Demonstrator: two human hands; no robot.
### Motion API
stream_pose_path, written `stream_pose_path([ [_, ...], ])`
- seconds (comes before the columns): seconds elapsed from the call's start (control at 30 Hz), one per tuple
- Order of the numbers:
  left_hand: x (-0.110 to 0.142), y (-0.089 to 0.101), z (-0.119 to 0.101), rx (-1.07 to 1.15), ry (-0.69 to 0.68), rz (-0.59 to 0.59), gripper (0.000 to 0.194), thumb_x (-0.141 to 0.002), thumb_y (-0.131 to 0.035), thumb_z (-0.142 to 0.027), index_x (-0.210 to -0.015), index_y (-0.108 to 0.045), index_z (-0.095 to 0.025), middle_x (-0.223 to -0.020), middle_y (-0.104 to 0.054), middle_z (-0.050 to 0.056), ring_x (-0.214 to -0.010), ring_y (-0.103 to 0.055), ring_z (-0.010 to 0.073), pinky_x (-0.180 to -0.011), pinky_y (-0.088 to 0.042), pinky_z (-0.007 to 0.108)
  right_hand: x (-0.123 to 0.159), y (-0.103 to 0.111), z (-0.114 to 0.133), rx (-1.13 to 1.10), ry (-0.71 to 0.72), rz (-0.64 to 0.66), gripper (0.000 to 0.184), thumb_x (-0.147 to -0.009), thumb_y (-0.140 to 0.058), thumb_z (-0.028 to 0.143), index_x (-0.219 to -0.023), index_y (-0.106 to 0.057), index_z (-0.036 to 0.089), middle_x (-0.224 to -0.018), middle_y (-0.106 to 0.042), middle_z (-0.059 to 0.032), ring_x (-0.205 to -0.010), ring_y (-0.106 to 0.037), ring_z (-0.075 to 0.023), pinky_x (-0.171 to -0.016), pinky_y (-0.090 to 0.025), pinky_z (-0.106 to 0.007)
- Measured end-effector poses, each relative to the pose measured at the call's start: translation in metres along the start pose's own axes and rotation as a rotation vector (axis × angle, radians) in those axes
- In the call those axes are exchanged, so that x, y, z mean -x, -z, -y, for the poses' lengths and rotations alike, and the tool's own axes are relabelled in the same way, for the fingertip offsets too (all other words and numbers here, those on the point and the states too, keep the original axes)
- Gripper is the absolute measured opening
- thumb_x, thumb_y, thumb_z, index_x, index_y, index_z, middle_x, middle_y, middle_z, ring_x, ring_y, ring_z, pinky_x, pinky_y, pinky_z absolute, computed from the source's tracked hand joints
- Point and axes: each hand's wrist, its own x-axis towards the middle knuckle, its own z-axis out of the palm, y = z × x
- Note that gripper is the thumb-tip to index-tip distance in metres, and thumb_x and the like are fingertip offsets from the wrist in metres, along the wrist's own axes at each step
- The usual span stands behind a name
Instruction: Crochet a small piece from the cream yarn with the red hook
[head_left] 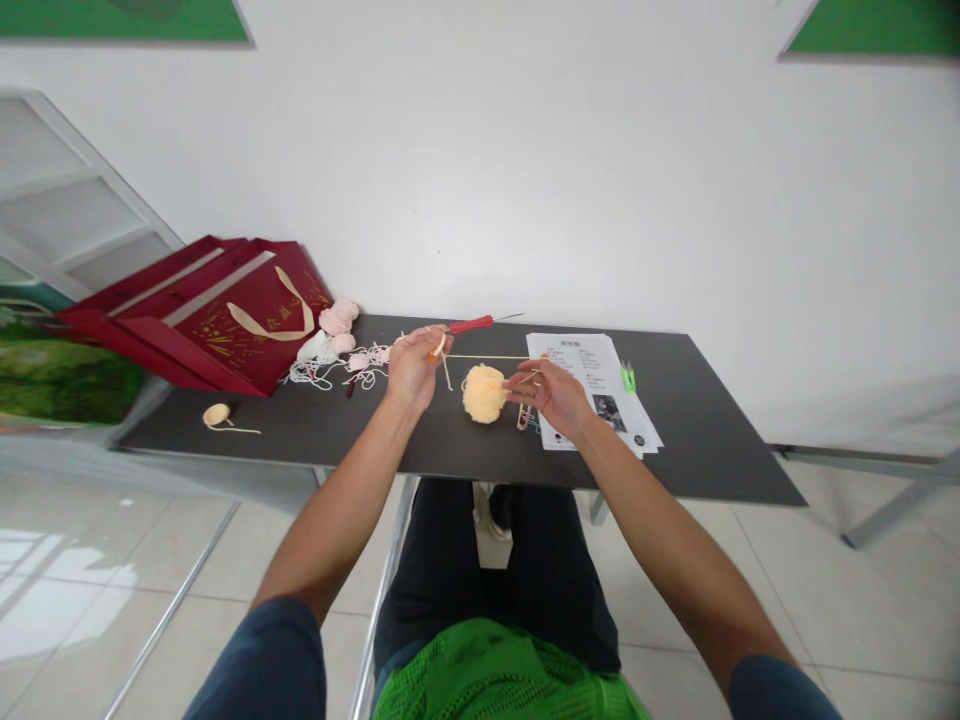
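Observation:
My left hand (414, 366) is closed around a red-handled crochet hook (471, 325), its thin metal shaft pointing right. A small piece of cream yarn and something orange show at its fingertips, with a short yarn tail hanging down. A taut strand of pale yellow yarn (487, 357) runs across to my right hand (551, 392), which grips it between thumb and forefinger while the other fingers stretch left. Just by those fingers, a fluffy yellow yarn ball (484, 393) rests on the dark table (705, 420).
Printed sheets (581, 345) lie under and beyond my right hand, with green thread snips (628, 377) on them. Red gift bags (225, 310), pink yarn balls (339, 316) and tangled white yarn (311, 372) are at left. A small yellow crocheted piece (217, 414) sits near the left end.

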Motion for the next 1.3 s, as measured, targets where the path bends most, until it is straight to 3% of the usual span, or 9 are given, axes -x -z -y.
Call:
stream_pose_path([
  [0.1, -0.001, -0.005, -0.001, 0.005, -0.002, 0.003, 0.020, -0.067, -0.087, -0.024, -0.080, -0.076, -0.015, -0.078, -0.071, 0.003, -0.074, -0.067, 0.0119, -0.079, -0.054, 0.028, 0.004, 0.001, 0.016, -0.344, 0.014, 0.125, 0.049, -0.093, -0.050, 0.069, -0.105, -0.065, 0.024, -0.109, -0.078, -0.0106, -0.101, -0.077, -0.0274, -0.081, -0.062, -0.043],
  [0.27, -0.005, -0.009, -0.006, 0.038, -0.031, 0.007, 0.017, -0.068, -0.086, -0.022, -0.078, -0.075, -0.014, -0.077, -0.070, 0.003, -0.074, -0.066, 0.0115, -0.080, -0.054, 0.029, 0.004, -0.002, 0.011, -0.075, -0.069, -0.007, 0.027, -0.084, -0.071, 0.046, -0.090, -0.070, 0.019, -0.087, -0.077, -0.0057, -0.067, -0.067, -0.0133, -0.058, -0.050, -0.025],
  [0.4, -0.005, -0.012, -0.007, 0.025, -0.033, 0.017, 0.018, -0.067, -0.087, -0.022, -0.079, -0.076, -0.014, -0.078, -0.071, 0.003, -0.073, -0.066, 0.0114, -0.080, -0.054, 0.029, 0.001, -0.004, -0.006, 0.050, -0.077, -0.026, 0.017, -0.079, -0.074, 0.034, -0.077, -0.072, 0.017, -0.062, -0.066, -0.0004, -0.053, -0.053, -0.0109, -0.050, -0.039, -0.025],
  [0.63, -0.003, -0.028, 0.012, -0.089, -0.101, 0.081, 0.021, -0.071, -0.088, -0.032, -0.077, -0.079, -0.014, -0.078, -0.074, 0.004, -0.071, -0.065, 0.0104, -0.075, -0.050, 0.025, -0.003, 0.010, 0.001, 0.076, 0.023, -0.037, 0.051, -0.072, -0.082, 0.031, -0.122, -0.074, 0.024, -0.119, -0.072, -0.0061, -0.075, -0.061, -0.0122, -0.063, -0.048, -0.027],
  [0.73, -0.005, -0.040, 0.026, -0.150, -0.096, 0.098, 0.023, -0.072, -0.088, -0.035, -0.079, -0.080, -0.015, -0.077, -0.075, 0.004, -0.070, -0.064, 0.0117, -0.070, -0.048, 0.025, -0.007, 0.008, 0.020, -0.040, 0.121, 0.003, 0.048, -0.084, -0.075, 0.047, -0.129, -0.069, 0.030, -0.117, -0.070, -0.0027, -0.086, -0.062, -0.0130, -0.071, -0.052, -0.028],
  [0.83, -0.010, -0.053, 0.036, -0.190, -0.088, 0.143, 0.027, -0.072, -0.089, -0.040, -0.083, -0.081, -0.016, -0.074, -0.075, 0.003, -0.065, -0.061, 0.0113, -0.066, -0.047, 0.025, -0.013, -0.003, 0.039, -0.395, 0.217, 0.074, 0.040, -0.083, -0.081, 0.047, -0.118, -0.074, 0.030, -0.102, -0.067, 0.0004, -0.076, -0.058, -0.0107, -0.066, -0.049, -0.026],
  [0.93, -0.017, -0.066, 0.044, -0.233, -0.075, 0.207, 0.031, -0.071, -0.090, -0.042, -0.085, -0.082, -0.016, -0.074, -0.075, 0.004, -0.064, -0.060, 0.0113, -0.062, -0.045, 0.024, -0.025, -0.015, 0.047, -0.576, 0.244, -0.030, 0.034, -0.078, -0.086, 0.044, -0.108, -0.077, 0.029, -0.088, -0.066, 0.0028, -0.067, -0.054, -0.0088, -0.060, -0.046, -0.025],
  [1.13, -0.038, -0.074, 0.066, -0.266, -0.061, 0.273, 0.027, -0.073, -0.088, -0.038, -0.090, -0.081, -0.017, -0.074, -0.073, 0.001, -0.064, -0.060, 0.0106, -0.064, -0.045, 0.024, -0.058, -0.021, 0.035, -0.683, 0.314, -0.196, 0.024, -0.077, -0.089, 0.040, -0.090, -0.077, 0.024, -0.082, -0.073, 0.0018, -0.068, -0.062, -0.0104, -0.058, -0.048, -0.025],
  [1.3, -0.046, -0.070, 0.085, -0.210, -0.022, 0.222, 0.023, -0.072, -0.087, -0.025, -0.093, -0.081, -0.018, -0.076, -0.074, 0.001, -0.068, -0.060, 0.0101, -0.068, -0.045, 0.023, -0.072, -0.016, 0.022, -0.673, 0.347, -0.174, 0.019, -0.082, -0.086, 0.037, -0.092, -0.076, 0.026, -0.093, -0.079, 0.0009, -0.075, -0.069, -0.0119, -0.061, -0.053, -0.026],
])
